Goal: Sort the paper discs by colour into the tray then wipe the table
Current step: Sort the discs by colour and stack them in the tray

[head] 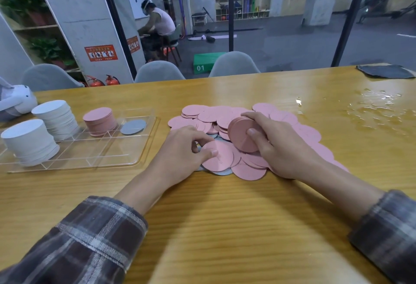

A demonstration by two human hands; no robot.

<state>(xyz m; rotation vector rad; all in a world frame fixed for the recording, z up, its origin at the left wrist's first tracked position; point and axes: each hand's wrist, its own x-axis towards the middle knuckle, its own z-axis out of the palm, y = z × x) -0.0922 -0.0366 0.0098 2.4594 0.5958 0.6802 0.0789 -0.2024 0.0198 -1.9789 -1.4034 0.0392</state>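
Pink paper, likely light, bendy and slippery face to face: gripping a gathered stack point(242, 135) on edge by its rim in the curled right hand point(274, 146), pinching a loose disc point(219, 156) by its edge with the left hand point(186, 148), atop the heap point(292, 123) on the table point(225, 216) beside the tray point(135, 159).

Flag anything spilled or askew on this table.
A puddle of clear liquid is spread over the far right of the table, just in front of the grey cloth. The rear white stack in the tray leans, its discs fanned sideways.
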